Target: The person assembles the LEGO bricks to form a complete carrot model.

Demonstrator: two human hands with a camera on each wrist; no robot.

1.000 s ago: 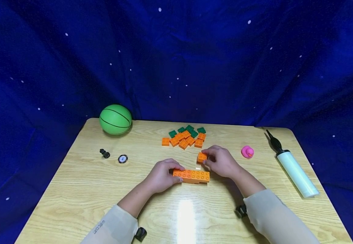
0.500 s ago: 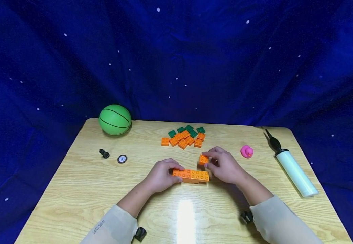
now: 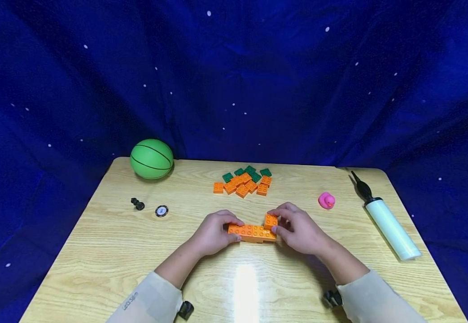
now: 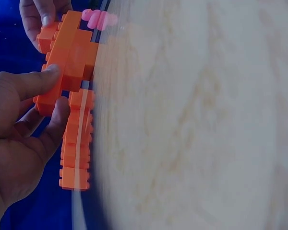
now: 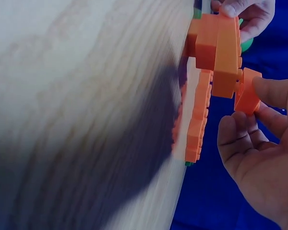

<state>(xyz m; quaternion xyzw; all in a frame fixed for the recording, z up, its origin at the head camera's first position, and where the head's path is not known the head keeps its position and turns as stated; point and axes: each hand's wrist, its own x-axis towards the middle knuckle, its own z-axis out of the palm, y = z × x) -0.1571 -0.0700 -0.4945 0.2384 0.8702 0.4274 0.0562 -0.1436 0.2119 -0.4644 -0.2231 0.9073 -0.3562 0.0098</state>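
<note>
In the head view, the left hand [image 3: 212, 234] grips the left end of a stepped build of orange toy bricks [image 3: 254, 231], wider at the top than below. My right hand [image 3: 301, 232] pinches a small square orange brick [image 3: 271, 220] over the build's right end. The right wrist view shows this small brick [image 5: 248, 92] slightly tilted against the studs of the build's top layer [image 5: 225, 62]. Thumb and fingers hold the build's other end in the left wrist view [image 4: 50, 98]. The small brick's underside is mostly hidden.
Loose orange bricks [image 3: 242, 190] and green bricks [image 3: 227, 177] lie behind the hands. A green ball [image 3: 151, 159], black chess piece [image 3: 137, 204] and poker chip [image 3: 161, 211] are left; a pink rubber duck [image 3: 326, 200] and hand pump [image 3: 391, 229] are right.
The right hand has brought the small orange brick toward me, from behind the build onto its right end. The left hand and the build have stayed nearly still.
</note>
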